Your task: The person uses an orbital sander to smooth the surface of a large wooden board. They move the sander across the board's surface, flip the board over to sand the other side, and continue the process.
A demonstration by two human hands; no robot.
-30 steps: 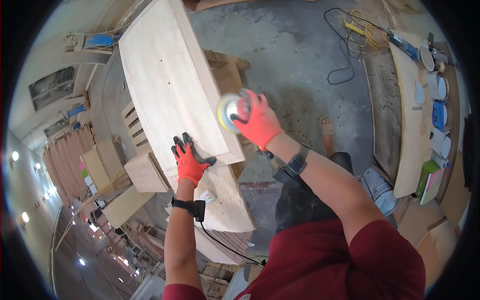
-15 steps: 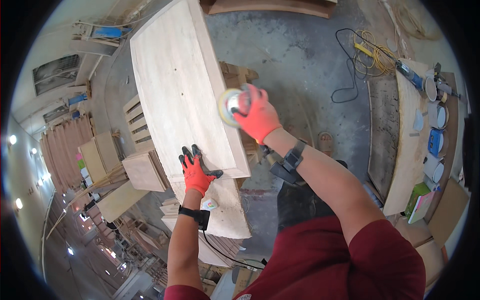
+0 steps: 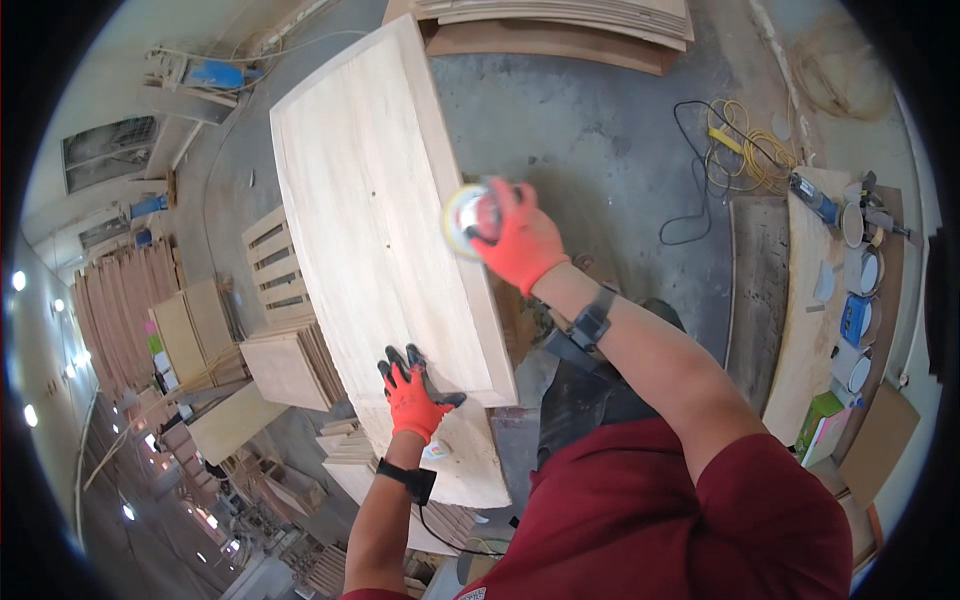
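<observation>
A pale wooden panel (image 3: 370, 140) with a raised border lies lengthwise before me. My right hand (image 3: 527, 245), in an orange glove, is wrapped round a small round sander (image 3: 468, 220). The sander, slightly blurred, has a yellowish disc and is at the panel's right border, partly overhanging it. My left hand (image 3: 412, 402), gloved in orange with black fingertips, rests with spread fingers on the panel's near end and holds nothing. Just nearer than that hand, a small white item (image 3: 437, 450) with a coloured mark sits on the rough board (image 3: 470, 475) beneath the panel.
Stacked boards (image 3: 290, 360) and a slatted pallet (image 3: 275, 262) stand on the left. More sheets (image 3: 560, 12) are piled at the far end. On the right, a bench (image 3: 800, 330) bears tins, a blue power tool (image 3: 815, 200) and boxes. A coiled yellow cord (image 3: 735, 150) lies on the floor.
The whole view has shifted, so the panel appears lower. Along its right border the sander has moved toward the far end. My left hand keeps its place on the panel.
</observation>
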